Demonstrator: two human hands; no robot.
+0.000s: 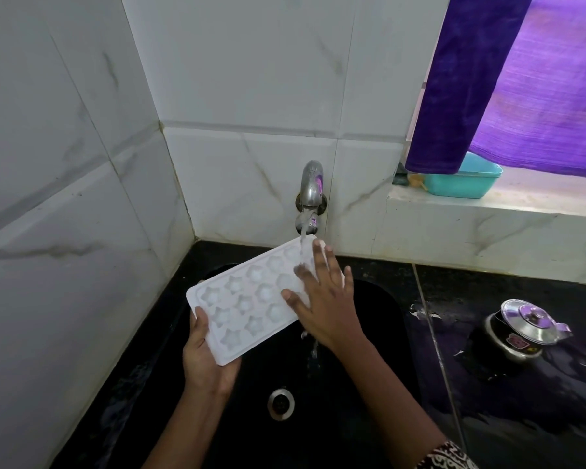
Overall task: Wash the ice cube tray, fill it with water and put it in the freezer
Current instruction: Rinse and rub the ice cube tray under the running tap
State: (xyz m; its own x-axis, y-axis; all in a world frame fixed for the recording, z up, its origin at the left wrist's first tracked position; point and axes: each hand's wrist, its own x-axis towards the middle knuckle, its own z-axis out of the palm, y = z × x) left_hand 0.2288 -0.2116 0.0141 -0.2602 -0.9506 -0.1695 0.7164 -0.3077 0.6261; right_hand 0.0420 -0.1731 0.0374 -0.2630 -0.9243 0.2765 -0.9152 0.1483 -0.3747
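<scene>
A: How many trays were there?

B: One white ice cube tray (247, 296), held tilted over the black sink (379, 319), its far end under the tap (312, 187). It had star-shaped cups in three rows; I counted about five in a row on the part that showed, but the right hand covered the far end, so I could not give a full count.

A: And the hands?

B: Two. The left hand (205, 357) gripped the near corner of the tray from beneath, thumb lying over the rim. The right hand (325, 299) lay flat on top of the tray's far end with its fingers spread wide, closed around nothing.

A: Was water running?

B: Yes, one stream fell from the single metal tap onto the tray beside the right hand's fingers, and a thinner run dropped off the tray's lower edge into the sink. How much water sat in the cups I could not tell.

A: What was in the sink?

B: Only one round metal drain (280, 402), as far as I could see.

A: Anything else about?

B: One steel pot with a lid (521, 328) stood on the wet black table (538, 401), to the right of the sink. One teal plastic tub (467, 184) sat on the window ledge (487, 211), partly behind one purple curtain (508, 79); its contents were hidden.
</scene>
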